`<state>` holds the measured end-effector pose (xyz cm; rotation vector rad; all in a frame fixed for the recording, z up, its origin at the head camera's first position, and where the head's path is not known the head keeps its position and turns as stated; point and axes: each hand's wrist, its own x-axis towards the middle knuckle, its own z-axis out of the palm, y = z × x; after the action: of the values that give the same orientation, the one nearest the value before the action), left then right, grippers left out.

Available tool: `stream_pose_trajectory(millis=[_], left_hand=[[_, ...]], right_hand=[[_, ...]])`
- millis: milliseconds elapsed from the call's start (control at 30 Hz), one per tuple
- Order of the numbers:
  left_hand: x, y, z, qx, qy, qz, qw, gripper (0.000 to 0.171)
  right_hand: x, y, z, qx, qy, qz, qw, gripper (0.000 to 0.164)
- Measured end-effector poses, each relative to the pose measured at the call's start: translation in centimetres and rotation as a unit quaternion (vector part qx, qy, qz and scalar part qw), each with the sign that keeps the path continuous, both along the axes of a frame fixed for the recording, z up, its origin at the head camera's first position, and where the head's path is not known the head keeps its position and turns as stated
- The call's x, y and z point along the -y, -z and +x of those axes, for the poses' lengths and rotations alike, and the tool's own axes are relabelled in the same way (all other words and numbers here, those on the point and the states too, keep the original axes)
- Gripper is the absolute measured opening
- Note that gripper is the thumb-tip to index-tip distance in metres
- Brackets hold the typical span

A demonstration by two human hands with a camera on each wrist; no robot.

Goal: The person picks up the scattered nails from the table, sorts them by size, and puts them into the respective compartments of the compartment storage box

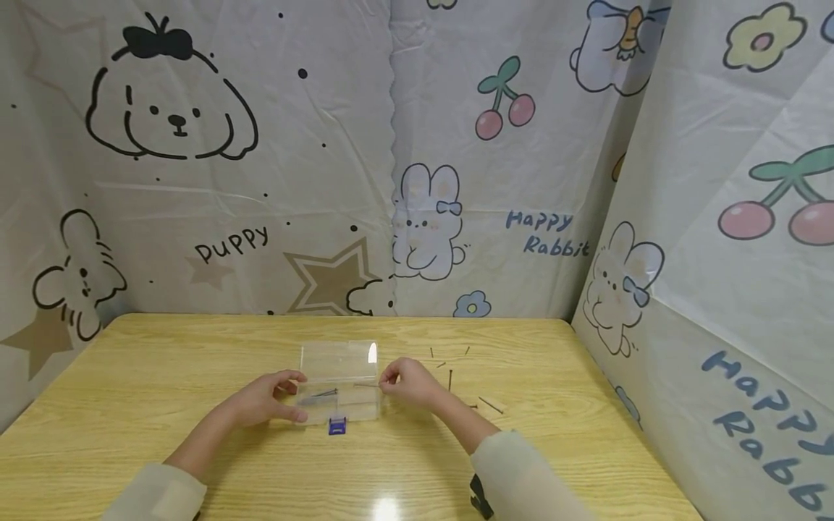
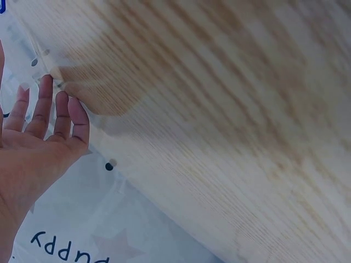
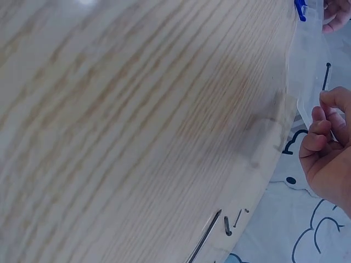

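A clear plastic box (image 1: 357, 412) with a blue latch (image 1: 337, 426) lies on the table, its lid (image 1: 339, 360) laid back. Several nails (image 1: 323, 393) rest in its left compartment. My left hand (image 1: 270, 399) holds the box's left side, thumb at the near corner and fingers farther back. In the left wrist view the box is mostly outside the frame. Between thumb and fingertips my right hand (image 1: 412, 383) pinches a long nail (image 3: 326, 76) near one end. Its headed end points left, over the box's right part.
Right of the box, loose nails of several sizes lie on the wooden table (image 1: 260, 470), among them a long nail (image 1: 491, 405) and an upright-lying nail (image 1: 449, 380). A black object (image 1: 481, 498) sits by the right sleeve. Printed cloth (image 1: 326, 181) hangs behind and to the right.
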<state>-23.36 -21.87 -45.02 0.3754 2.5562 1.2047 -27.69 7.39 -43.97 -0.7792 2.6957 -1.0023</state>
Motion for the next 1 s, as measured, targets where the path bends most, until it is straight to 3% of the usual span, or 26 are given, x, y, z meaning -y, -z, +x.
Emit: stream_pose_trajectory(millis=[300, 700, 1000], left_hand=[[-0.2, -0.1, 0.2, 0.002, 0.001, -0.001, 1.0, 0.072], [-0.1, 0.0, 0.1, 0.01, -0.009, 0.005, 0.9999, 0.076], [-0.1, 0.0, 0.1, 0.004, -0.013, -0.002, 0.9999, 0.075]], right_hand=[[0.9, 0.4, 0.1, 0.017, 0.004, 0.005, 1.0, 0.01], [1.6, 0.8, 0.0, 0.007, -0.002, 0.006, 1.0, 0.012], [1.8, 0.8, 0.0, 0.032, 0.004, 0.003, 0.999, 0.012]])
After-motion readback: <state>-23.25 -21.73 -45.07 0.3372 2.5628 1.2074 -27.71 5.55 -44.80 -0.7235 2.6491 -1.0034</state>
